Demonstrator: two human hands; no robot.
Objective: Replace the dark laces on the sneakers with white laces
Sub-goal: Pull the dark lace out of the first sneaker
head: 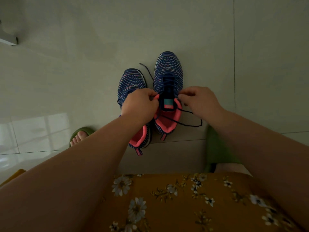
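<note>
Two blue knit sneakers with pink linings stand side by side on the grey tiled floor, toes pointing away from me. On the right sneaker (168, 72) the dark lace (185, 120) is untied; one end trails across the pink opening to the floor, another end lies past the toe. My left hand (139, 104) pinches the left edge of that sneaker's collar. At the right edge of the collar my right hand (199, 101) pinches the dark lace. The left sneaker (131, 82) is partly hidden under my left hand and forearm. No white laces are visible.
My feet in green slippers (80, 133) flank the sneakers, the right slipper (215, 148) blurred beside my right arm. A mustard floral dress (167, 201) fills the bottom of the view. A pale ledge (8, 39) juts in at the far left.
</note>
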